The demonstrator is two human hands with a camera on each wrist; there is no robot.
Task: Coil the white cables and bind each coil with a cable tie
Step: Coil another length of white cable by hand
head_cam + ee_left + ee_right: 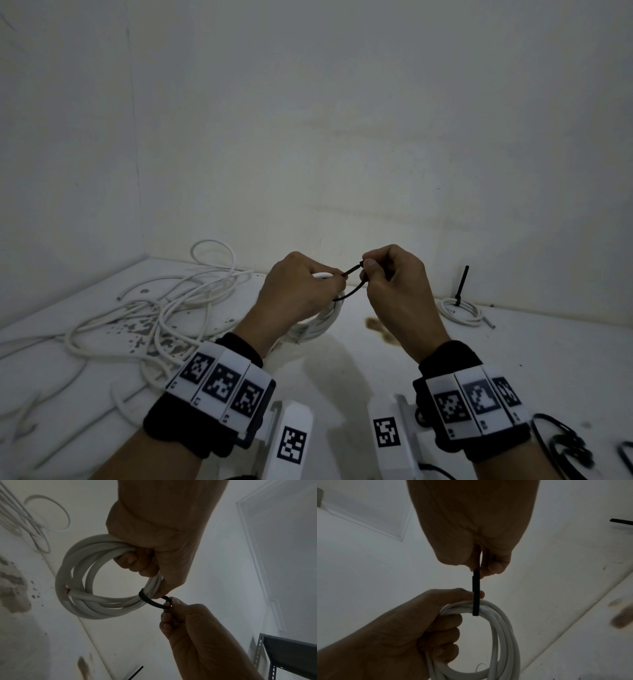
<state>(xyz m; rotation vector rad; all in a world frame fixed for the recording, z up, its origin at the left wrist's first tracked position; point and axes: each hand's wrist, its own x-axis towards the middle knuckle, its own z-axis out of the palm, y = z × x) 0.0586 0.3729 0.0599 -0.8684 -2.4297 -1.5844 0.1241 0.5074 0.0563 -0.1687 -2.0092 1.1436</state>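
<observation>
My left hand (301, 291) grips a coil of white cable (315, 325) held above the table; the coil (89, 588) hangs below the curled fingers, and it shows as coil (501, 635) in the right wrist view. A black cable tie (352, 282) loops round the coil's strands next to the left thumb. My right hand (394, 274) pinches the tie's two ends together. The tie (150, 600) wraps the bundle loosely, and the tie (476, 595) runs from the pinch down to the coil.
A tangle of loose white cables (164, 308) lies on the white table (342, 377) at the left. A small bound coil (460, 310) with an upright black tie tail sits at the back right. Black ties (565, 442) lie at the front right. Walls enclose the corner.
</observation>
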